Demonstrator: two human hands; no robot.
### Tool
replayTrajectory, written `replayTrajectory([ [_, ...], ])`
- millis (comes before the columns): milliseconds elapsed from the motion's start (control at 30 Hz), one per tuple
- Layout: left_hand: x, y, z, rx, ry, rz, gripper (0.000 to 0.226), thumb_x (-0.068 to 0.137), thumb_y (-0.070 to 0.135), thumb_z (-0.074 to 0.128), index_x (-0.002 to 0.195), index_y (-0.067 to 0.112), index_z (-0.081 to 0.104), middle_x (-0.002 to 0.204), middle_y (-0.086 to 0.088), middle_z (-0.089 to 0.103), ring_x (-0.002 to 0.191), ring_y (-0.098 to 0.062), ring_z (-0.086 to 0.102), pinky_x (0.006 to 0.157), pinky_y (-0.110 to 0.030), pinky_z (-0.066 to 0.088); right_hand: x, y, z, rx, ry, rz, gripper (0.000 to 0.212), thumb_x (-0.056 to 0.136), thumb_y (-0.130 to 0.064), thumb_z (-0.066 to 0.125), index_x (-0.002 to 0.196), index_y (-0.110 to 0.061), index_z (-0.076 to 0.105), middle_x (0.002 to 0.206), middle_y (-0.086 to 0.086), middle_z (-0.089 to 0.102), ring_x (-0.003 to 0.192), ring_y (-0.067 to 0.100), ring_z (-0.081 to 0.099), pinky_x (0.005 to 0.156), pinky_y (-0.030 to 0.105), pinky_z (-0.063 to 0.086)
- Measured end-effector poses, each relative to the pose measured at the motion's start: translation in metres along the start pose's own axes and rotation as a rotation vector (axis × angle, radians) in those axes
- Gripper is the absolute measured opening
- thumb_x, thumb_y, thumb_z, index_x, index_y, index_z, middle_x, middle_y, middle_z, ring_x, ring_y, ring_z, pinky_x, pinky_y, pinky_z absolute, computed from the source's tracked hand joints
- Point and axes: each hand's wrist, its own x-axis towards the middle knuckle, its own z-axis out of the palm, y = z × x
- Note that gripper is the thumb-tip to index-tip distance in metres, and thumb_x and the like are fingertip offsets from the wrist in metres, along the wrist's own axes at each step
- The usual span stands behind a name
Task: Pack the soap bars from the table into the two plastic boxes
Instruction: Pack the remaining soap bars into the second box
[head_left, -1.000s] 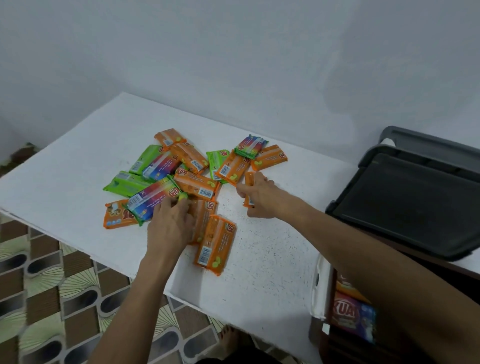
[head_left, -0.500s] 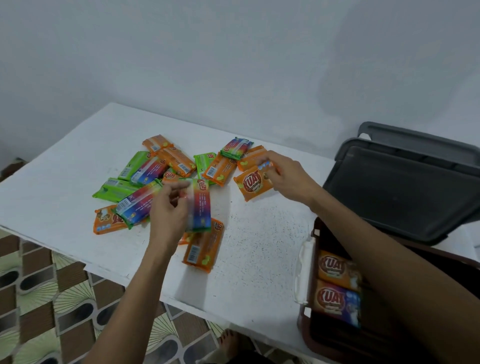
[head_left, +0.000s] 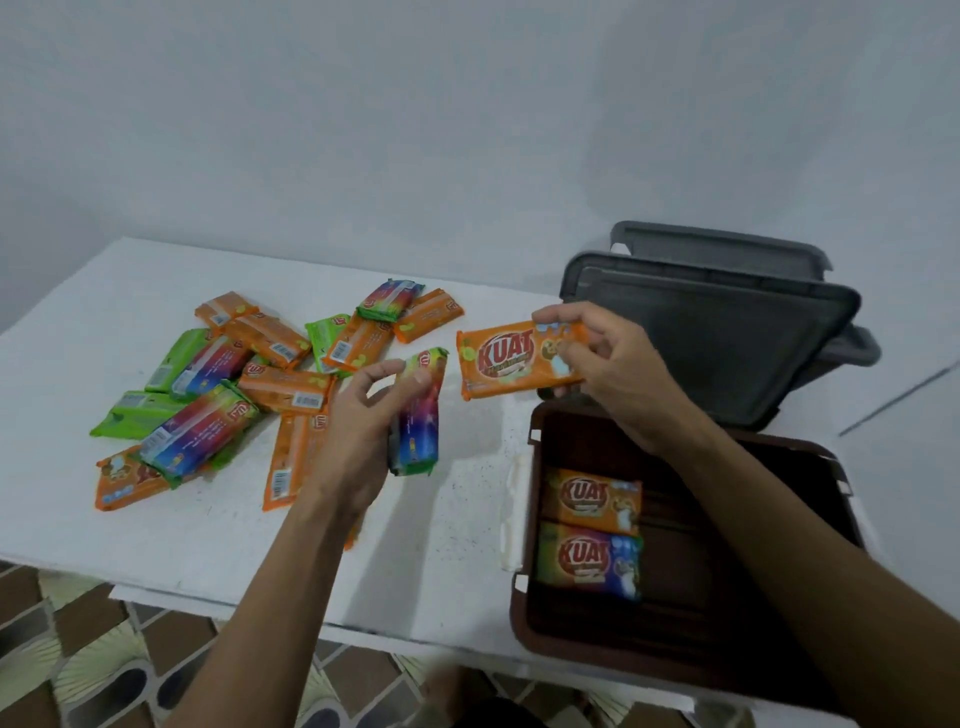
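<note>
head view, from near to far. lowest, patterned floor tiles (head_left: 78, 649) under the edge of the white table (head_left: 156, 535). just below the right hand (head_left: 608, 364), an open brown box (head_left: 524, 597), with two bars lying flat against its left wall: an orange boxed bar (head_left: 592, 499) and, nearer, a multicolour boxed bar (head_left: 589, 561), touching each other. left of that hand and a little nearer, the left hand (head_left: 358, 431), pinching a rainbow soap bar (head_left: 418, 431) between thumb and fingers, held almost upright. right hand itself over the far left corner of the box, pinching an orange soap bar (head_left: 511, 361) by its right end, label up. left of both grips, a loose pile of soap bars (head_left: 280, 364) on the table, orange, green and rainbow, some overlapping. behind the right hand, a dark grey lid (head_left: 727, 332) standing open.
</note>
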Motion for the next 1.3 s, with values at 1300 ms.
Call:
replayTrajectory([
  [1300,-0.032,-0.022,0.102,0.43,-0.238,0.393,0.058,0.067,0.04,0.073,0.118,0.027,0.049,0.114,-0.001,0.067,0.096,-0.015,0.068,0.07,-0.02,0.056,-0.094,0.107,-0.037,-0.613,0.008,0.318,0.033,0.096,-0.024,0.059,0.129,-0.023,0.056,0.12,0.004,0.06,0.102,0.015,0.062,0.075,0.023,0.054],
])
